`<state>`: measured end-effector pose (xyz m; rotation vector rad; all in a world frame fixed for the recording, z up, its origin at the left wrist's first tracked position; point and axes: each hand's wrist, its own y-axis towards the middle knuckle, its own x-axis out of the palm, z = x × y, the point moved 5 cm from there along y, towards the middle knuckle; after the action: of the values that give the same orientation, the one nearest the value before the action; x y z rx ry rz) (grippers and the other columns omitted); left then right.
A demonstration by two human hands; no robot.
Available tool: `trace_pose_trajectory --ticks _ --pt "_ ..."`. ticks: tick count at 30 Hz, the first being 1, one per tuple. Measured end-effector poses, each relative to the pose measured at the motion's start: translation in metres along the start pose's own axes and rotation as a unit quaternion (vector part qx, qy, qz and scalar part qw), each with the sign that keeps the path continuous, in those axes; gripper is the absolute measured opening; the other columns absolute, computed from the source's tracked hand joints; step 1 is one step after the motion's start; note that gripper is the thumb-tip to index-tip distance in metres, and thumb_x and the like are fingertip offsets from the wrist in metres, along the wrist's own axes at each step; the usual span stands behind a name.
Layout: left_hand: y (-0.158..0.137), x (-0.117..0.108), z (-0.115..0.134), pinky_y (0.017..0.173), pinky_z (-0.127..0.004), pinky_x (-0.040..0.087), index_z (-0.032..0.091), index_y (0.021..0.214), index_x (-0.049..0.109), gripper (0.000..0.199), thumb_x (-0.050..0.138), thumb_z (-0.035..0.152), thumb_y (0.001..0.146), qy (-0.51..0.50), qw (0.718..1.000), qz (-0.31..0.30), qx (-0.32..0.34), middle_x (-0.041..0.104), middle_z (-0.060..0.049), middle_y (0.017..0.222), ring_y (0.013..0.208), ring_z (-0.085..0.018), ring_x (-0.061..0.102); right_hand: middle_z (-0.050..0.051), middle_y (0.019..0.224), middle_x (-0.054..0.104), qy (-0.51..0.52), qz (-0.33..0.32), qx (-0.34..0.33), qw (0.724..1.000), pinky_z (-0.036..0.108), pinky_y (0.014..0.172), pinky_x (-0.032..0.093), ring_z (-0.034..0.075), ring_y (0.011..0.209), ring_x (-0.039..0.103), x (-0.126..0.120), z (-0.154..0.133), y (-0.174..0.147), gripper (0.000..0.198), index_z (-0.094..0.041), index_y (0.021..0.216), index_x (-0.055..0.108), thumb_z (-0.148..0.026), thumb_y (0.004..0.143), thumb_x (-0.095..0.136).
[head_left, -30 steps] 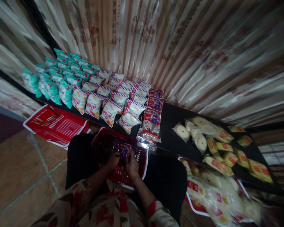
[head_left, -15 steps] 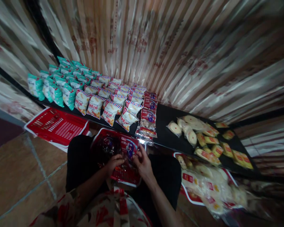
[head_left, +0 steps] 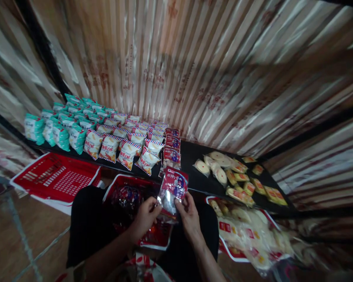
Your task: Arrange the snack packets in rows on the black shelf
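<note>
Red packet [head_left: 174,186], a flat rectangle of shiny, crinkled film with a clear lower part, is held tilted above the right side of a slotted red basket [head_left: 161,235], its top overlapping the view of the black shelf [head_left: 191,156]. Matching packets [head_left: 172,155] lie in a row just behind, between puffy stripe-edged white bags [head_left: 128,154] and, farther right, clear-wrapped pale rounds [head_left: 218,173]. Left hand [head_left: 148,214] pinches its lower left corner, fingers curled; right hand [head_left: 188,214] grips the lower right edge, thumb on the front.
</note>
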<state>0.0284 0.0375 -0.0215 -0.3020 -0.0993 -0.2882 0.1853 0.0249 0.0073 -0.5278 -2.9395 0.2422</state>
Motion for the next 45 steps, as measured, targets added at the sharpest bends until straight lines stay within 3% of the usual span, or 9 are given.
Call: trace_pose_trajectory --ticks 5,9,14,18,21,27,34,39,45 --pt "0.015 0.029 0.018 0.041 -0.019 0.036 0.018 0.078 0.051 0.021 0.052 0.039 0.075 0.040 0.999 0.000 0.024 0.056 0.003 0.068 0.047 -0.007 0.046 0.006 0.103 0.067 0.019 0.047 -0.015 0.999 0.032 0.073 0.055 0.020 0.086 0.065 -0.020 -0.013 0.005 0.070 -0.024 0.126 0.043 -0.038 0.065 0.073" --pt "0.028 0.052 0.033 0.045 -0.019 0.043 0.019 0.101 0.052 0.025 0.049 0.029 0.079 0.033 0.998 -0.007 0.057 0.061 -0.003 0.089 0.060 -0.010 0.056 0.004 0.096 0.067 0.047 0.074 -0.037 0.995 0.031 0.066 0.055 0.018 0.077 0.066 -0.036 -0.032 0.023 0.068 -0.026 0.125 0.045 -0.036 0.065 0.073" --pt "0.030 0.061 0.041 0.071 -0.027 0.053 0.020 0.114 0.050 0.038 0.048 0.014 0.077 0.128 0.984 0.040 0.116 0.058 -0.008 0.109 0.086 -0.014 0.061 -0.001 0.087 0.068 0.084 0.122 -0.046 0.988 0.030 0.062 0.054 0.014 0.066 0.064 -0.059 -0.049 0.057 0.063 -0.027 0.119 0.051 -0.034 0.061 0.075" --pt "0.022 0.057 0.047 0.094 -0.039 0.046 0.020 0.102 0.057 0.032 0.045 0.007 0.076 0.275 0.933 0.074 0.220 0.059 -0.007 0.109 0.104 -0.019 0.054 -0.003 0.084 0.066 0.096 0.146 -0.055 0.983 0.028 0.059 0.053 0.012 0.061 0.061 -0.073 -0.056 0.085 0.066 -0.026 0.117 0.052 -0.033 0.056 0.076" --pt "0.021 0.054 0.051 0.102 -0.045 0.039 0.018 0.099 0.060 0.032 0.043 0.003 0.075 0.373 0.882 0.085 0.276 0.055 -0.008 0.119 0.119 -0.023 0.043 -0.002 0.081 0.066 0.070 0.159 -0.056 0.983 0.027 0.057 0.052 0.012 0.060 0.060 -0.078 -0.054 0.104 0.068 -0.024 0.119 0.051 -0.033 0.056 0.075" --pt "0.038 0.055 0.062 0.107 -0.051 0.033 0.016 0.114 0.056 0.044 0.040 0.002 0.075 0.467 0.816 0.077 0.332 0.044 -0.010 0.135 0.134 -0.028 0.024 0.000 0.082 0.067 -0.007 0.092 -0.054 0.994 0.026 0.055 0.050 0.015 0.064 0.061 -0.053 -0.046 0.144 0.072 -0.021 0.126 0.046 -0.036 0.061 0.070" --pt "0.053 0.060 0.076 0.109 -0.049 0.031 0.010 0.122 0.050 0.047 0.038 0.004 0.077 0.478 0.787 0.113 0.374 0.035 -0.015 0.142 0.137 -0.027 0.017 0.005 0.099 0.068 -0.073 0.009 -0.094 0.993 0.032 0.072 0.052 0.018 0.080 0.064 -0.004 -0.046 0.189 0.072 -0.019 0.133 0.038 -0.034 0.067 0.063" --pt "0.079 0.060 0.080 0.109 -0.046 0.032 0.009 0.128 0.046 0.050 0.037 0.006 0.079 0.521 0.777 0.122 0.332 0.034 -0.013 0.144 0.139 -0.027 0.014 0.005 0.101 0.068 -0.201 0.019 -0.131 0.971 0.032 0.081 0.049 0.018 0.086 0.064 0.012 -0.049 0.211 0.062 -0.020 0.131 0.043 -0.029 0.072 0.059" --pt "0.106 0.063 0.077 0.107 -0.046 0.034 0.011 0.133 0.041 0.052 0.041 0.013 0.081 0.565 0.763 0.115 0.291 0.040 -0.012 0.142 0.137 -0.029 0.021 0.008 0.100 0.068 -0.345 0.034 -0.133 0.929 0.032 0.081 0.047 0.020 0.086 0.063 0.018 -0.051 0.222 0.056 -0.017 0.129 0.045 -0.029 0.076 0.055"
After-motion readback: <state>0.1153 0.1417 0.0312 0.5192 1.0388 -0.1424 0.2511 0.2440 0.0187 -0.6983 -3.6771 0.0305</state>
